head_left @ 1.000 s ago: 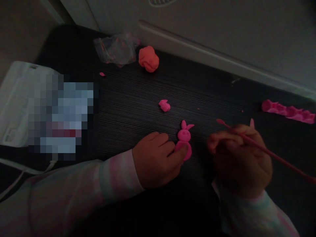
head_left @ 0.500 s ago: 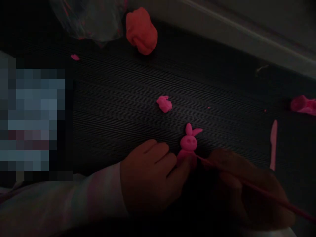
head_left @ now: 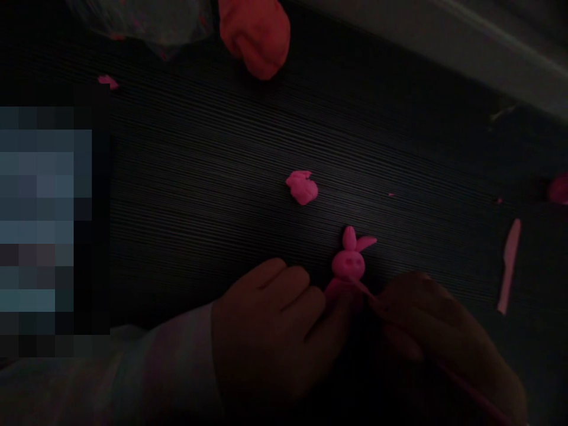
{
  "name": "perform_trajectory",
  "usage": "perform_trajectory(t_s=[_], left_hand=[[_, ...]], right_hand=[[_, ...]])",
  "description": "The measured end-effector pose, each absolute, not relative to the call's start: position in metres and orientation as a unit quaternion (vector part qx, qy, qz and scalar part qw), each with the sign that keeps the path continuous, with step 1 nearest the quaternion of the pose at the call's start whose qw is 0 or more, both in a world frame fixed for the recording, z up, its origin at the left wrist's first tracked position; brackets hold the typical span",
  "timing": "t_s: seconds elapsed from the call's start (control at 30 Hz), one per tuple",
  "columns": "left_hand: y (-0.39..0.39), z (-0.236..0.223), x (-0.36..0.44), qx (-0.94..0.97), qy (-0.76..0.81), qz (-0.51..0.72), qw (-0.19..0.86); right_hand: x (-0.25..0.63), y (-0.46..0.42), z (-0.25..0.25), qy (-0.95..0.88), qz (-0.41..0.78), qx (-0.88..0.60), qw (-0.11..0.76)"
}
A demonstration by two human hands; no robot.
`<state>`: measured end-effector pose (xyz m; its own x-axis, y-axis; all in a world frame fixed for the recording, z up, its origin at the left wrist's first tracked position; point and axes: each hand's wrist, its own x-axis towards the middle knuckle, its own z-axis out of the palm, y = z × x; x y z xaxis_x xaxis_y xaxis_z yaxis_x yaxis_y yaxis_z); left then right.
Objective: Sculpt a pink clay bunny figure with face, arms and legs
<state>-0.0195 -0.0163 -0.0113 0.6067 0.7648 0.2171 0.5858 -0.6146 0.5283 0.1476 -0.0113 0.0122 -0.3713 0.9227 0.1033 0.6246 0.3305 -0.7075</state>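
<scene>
A small pink clay rabbit (head_left: pixel 350 262) with two ears lies on the dark ribbed tabletop (head_left: pixel 213 177). My left hand (head_left: pixel 275 331) rests with curled fingers on the table and its thumb presses the rabbit's body. My right hand (head_left: pixel 444 337) is closed round a thin pink modelling stick (head_left: pixel 465 387), whose tip touches the rabbit just below its head. The rabbit's body is mostly hidden by my fingers.
A loose pink clay lump (head_left: pixel 302 187) lies above the rabbit. An orange clay ball (head_left: pixel 255 32) and a clear plastic bag (head_left: pixel 146 21) sit at the top. A pink plastic knife (head_left: pixel 508 265) lies at the right, more pink clay (head_left: pixel 559 189) at the right edge.
The view has drawn closer and grown darker. My right hand has come down and left, bringing the stick's tip from above the table onto the rabbit. My left hand stayed on the rabbit.
</scene>
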Motion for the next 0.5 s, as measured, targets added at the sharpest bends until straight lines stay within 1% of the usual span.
perform_trajectory(t_s=[0.23,0.5], left_hand=[[-0.0148,-0.0115,-0.0204,0.873,0.38,0.215,0.216],[-0.014,-0.0117,-0.0204,0.873,0.379,0.216,0.218]], right_hand=[[0.146,-0.009,0.0152,-0.788,0.277,-0.509,0.206],[0.1437,-0.0081,0.0176,-0.783,0.291,-0.516,0.191]])
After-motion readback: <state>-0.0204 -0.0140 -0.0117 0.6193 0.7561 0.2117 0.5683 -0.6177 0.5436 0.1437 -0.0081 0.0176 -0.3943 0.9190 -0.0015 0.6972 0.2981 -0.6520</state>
